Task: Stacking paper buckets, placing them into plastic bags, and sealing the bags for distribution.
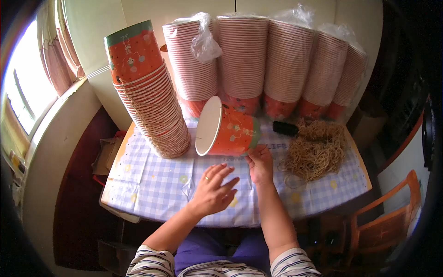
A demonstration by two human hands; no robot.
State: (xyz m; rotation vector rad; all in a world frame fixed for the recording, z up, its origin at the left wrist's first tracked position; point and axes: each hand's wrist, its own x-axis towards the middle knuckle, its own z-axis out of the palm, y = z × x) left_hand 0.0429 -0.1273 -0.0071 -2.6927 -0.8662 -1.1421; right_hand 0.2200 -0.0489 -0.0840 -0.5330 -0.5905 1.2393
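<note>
My right hand [260,162] grips the rim of an orange paper cup [226,131] lying on its side above the table [152,184] | left hand [213,189] open, empty | leaning strung stack [150,101] beside | rubber bands [316,147] heaped, bagged cup stacks [277,64] apparently still untouched.

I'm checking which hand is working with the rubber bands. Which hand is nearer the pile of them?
Right. The right hand grips the orange paper cup just left of the rubber band pile. The left hand hovers open over the checked tablecloth, farther left.
</note>
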